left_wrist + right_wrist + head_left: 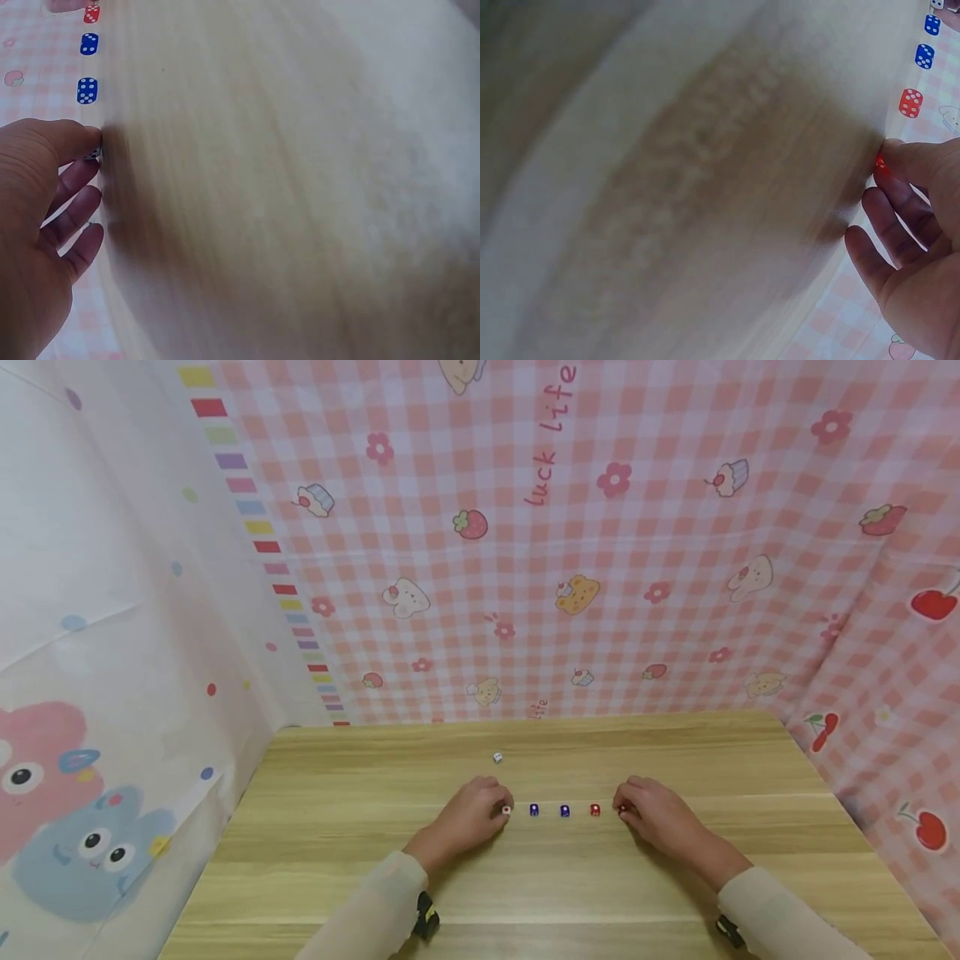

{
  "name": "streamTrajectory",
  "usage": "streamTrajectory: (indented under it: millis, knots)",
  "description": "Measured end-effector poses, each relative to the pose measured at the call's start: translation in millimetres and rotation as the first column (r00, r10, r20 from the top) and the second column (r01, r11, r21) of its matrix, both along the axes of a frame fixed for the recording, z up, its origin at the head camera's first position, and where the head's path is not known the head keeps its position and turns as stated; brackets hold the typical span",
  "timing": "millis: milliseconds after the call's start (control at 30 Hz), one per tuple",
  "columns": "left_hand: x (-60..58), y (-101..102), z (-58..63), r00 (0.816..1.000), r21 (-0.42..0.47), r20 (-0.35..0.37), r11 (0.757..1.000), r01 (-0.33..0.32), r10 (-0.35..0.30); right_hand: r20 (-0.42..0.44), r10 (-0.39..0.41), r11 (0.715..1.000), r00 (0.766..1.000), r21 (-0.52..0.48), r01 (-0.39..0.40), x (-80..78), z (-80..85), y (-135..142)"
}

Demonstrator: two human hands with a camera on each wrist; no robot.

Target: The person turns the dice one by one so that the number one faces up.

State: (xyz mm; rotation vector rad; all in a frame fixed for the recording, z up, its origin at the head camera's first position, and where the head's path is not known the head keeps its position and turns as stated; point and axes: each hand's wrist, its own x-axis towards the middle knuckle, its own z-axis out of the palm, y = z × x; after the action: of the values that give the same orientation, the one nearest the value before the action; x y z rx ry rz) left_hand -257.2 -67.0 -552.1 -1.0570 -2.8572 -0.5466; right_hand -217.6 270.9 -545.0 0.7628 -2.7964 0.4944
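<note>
Several dice form a spaced row across the wooden table. At the row's left end my left hand (pixel 471 812) pinches a white die (pixel 507 811) between thumb and finger. My right hand (pixel 654 810) pinches a red die (pixel 881 163) at the right end, mostly covered by the fingertips. Between the hands stand a blue die (pixel 534 810), a second blue die (pixel 565 811) and another red die (pixel 595 810). In the left wrist view, the thumb and index finger of the left hand hide most of the white die.
Another white die (pixel 497 758) lies behind the row, toward the back of the wooden table (pixel 337 877). A pink checked cloth (pixel 480 568) hangs along the table's back edge and right side. A white patterned cloth (pixel 150 635) hangs at the left.
</note>
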Motion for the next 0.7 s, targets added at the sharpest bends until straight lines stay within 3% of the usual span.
streamTrajectory:
  millis: [700]
  knots:
    - [-1.0, 0.7, -1.1, 1.0, -0.006, 0.008, 1.0, 0.008, -0.008, 0.02, -0.009, 1.0, 1.0, 0.017, 0.009, -1.0, -0.5, -0.4]
